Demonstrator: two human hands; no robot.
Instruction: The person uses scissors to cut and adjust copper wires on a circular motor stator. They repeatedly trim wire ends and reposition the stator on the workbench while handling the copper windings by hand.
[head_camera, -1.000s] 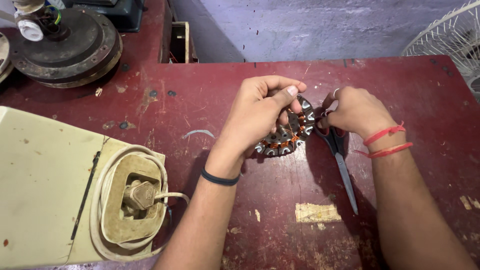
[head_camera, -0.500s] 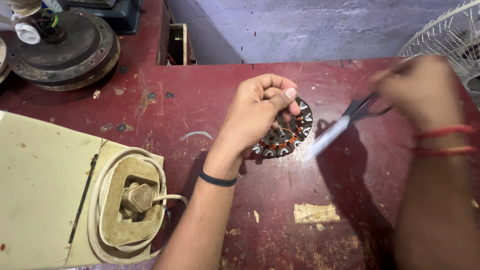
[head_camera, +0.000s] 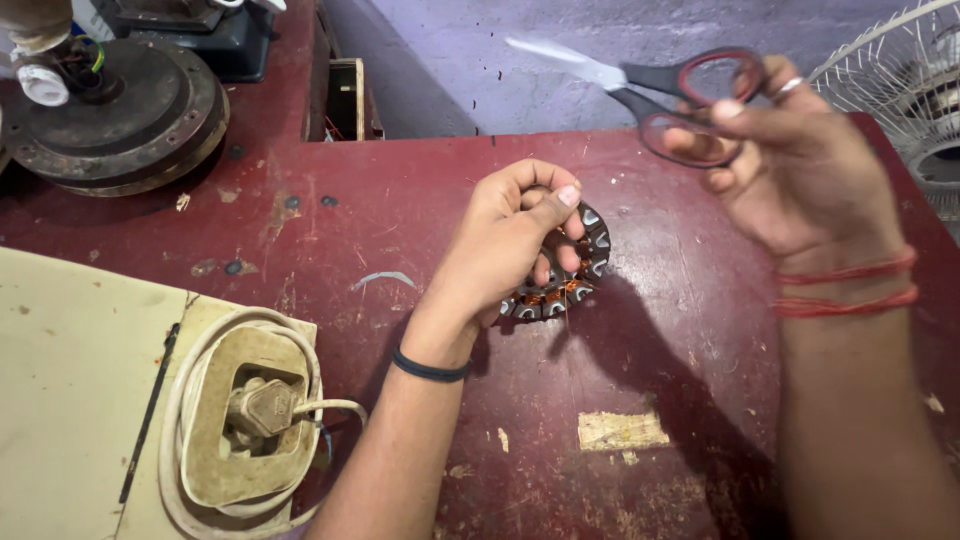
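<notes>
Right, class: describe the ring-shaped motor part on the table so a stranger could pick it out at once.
Start at the dark red table; near its middle the left hand grips a round stator ring. It alone shows grey metal teeth wound with copper-orange wire, unlike the scissors raised in the right hand.

Open red table (head_camera: 690, 330) btwn our hands and in front of us, w/ only a flat tape scrap (head_camera: 622, 431) there. Left hand (head_camera: 510, 245) w/ stator (head_camera: 572, 275) sits mid-table. Right hand (head_camera: 800, 180) holds scissors (head_camera: 660, 85) up over the far edge. Cream box (head_camera: 70, 390) w/ coiled cord (head_camera: 250, 420) blocks near left; motor hub (head_camera: 110, 115) far left; fan grille (head_camera: 900, 80) far right.
</notes>
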